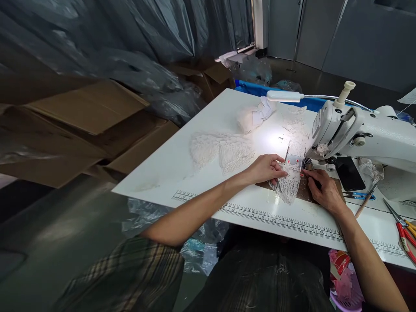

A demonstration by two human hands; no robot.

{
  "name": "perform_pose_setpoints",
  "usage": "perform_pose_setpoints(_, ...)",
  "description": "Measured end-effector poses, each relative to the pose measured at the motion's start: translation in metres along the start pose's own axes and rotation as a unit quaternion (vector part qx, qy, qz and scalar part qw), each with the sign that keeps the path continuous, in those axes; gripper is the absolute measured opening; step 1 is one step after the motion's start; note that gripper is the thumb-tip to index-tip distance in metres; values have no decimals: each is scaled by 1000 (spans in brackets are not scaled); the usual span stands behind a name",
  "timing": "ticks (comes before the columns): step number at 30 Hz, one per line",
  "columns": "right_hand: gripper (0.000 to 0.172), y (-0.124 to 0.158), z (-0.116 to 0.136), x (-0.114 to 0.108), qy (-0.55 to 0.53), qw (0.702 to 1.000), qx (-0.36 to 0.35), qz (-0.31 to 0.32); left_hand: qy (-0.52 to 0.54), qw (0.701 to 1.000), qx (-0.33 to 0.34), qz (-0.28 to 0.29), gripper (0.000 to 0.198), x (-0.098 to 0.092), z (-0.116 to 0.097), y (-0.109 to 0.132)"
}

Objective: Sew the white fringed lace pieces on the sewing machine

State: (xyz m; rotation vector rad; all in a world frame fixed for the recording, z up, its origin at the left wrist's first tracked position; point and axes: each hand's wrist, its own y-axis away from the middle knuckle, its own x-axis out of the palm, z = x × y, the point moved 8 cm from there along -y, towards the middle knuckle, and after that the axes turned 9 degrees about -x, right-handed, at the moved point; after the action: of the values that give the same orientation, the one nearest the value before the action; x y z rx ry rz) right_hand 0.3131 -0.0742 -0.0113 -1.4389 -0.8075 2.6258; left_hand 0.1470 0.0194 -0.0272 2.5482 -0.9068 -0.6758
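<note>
A white sewing machine (354, 130) stands at the right of a white table (201, 130). A piece of white lace (287, 186) lies under its needle and hangs toward me. My left hand (267, 169) rests on the lace's left side, fingers curled and pressing it down. My right hand (321, 188) lies on the lace's right side beside the presser foot, fingertips pinched on its edge. A lamp (284, 96) on a flexible neck lights the needle area.
More lace pieces (224, 151) and a bundle of white cloth (251, 117) lie further back on the table. Red-handled scissors (404, 234), a phone (349, 173) and a ruler strip (260, 214) along the front edge. Cardboard boxes (84, 117) and plastic sheeting at left.
</note>
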Motion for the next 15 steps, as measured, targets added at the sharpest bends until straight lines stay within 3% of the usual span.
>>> perform_pose_setpoints(9, 33, 1, 25, 2, 30, 991, -110, 69, 5, 1000, 22, -10, 47, 0, 0, 0)
perform_pose_setpoints(15, 34, 3, 27, 7, 70, 986, -129, 79, -1, 1000, 30, -4, 50, 0, -1, 1)
